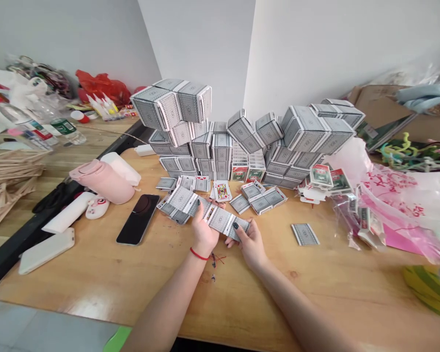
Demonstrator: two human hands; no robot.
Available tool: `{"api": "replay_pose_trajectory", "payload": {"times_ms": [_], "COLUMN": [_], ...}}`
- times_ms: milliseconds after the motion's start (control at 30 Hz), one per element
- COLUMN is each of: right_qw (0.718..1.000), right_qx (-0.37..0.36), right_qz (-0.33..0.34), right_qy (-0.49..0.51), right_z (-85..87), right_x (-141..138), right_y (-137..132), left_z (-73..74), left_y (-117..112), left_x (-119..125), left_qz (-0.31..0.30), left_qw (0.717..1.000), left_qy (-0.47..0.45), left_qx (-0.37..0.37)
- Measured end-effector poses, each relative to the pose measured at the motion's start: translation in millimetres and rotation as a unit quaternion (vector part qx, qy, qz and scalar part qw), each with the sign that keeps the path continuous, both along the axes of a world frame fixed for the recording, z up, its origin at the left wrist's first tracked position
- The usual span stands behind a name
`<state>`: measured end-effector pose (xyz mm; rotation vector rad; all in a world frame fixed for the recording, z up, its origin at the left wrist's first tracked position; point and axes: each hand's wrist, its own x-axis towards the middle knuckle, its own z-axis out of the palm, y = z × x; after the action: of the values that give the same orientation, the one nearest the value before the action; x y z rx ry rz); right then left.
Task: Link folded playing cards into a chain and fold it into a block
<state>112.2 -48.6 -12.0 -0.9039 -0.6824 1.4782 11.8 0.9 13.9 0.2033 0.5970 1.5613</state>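
My left hand, with a red string round its wrist, and my right hand together hold a fanned row of grey-backed playing cards just above the wooden table. Both hands are closed on the cards, fingers over the backs. More loose cards lie to the left of the fan, one face-up card behind it, and a single face-down card to the right. A tall stack of grey card packs rises behind the hands.
A black phone, a pink bottle and white cases lie at the left. Pink-printed plastic bags and a cardboard box sit at the right. Wooden sticks pile up on the far left table.
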Motion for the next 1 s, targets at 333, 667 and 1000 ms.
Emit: {"api": "replay_pose_trajectory", "payload": {"times_ms": [333, 667, 1000], "right_qw": [1.0, 0.997, 0.999], "right_qx": [-0.005, -0.008, -0.013], "right_qz": [0.021, 0.062, 0.034], "right_qy": [0.019, 0.05, 0.041], "right_z": [-2.5, -7.7, -1.1], "right_x": [-5, -4, -12], "right_y": [-1, -2, -4], "left_z": [0.4, -1.5, 4.1], "left_y": [2, 4, 3], "left_x": [6, 5, -2], "left_qz": [0.019, 0.037, 0.009], "left_qw": [0.999, 0.999, 0.998], "left_qy": [-0.001, -0.023, -0.065], "left_qx": [0.032, 0.027, 0.008]}}
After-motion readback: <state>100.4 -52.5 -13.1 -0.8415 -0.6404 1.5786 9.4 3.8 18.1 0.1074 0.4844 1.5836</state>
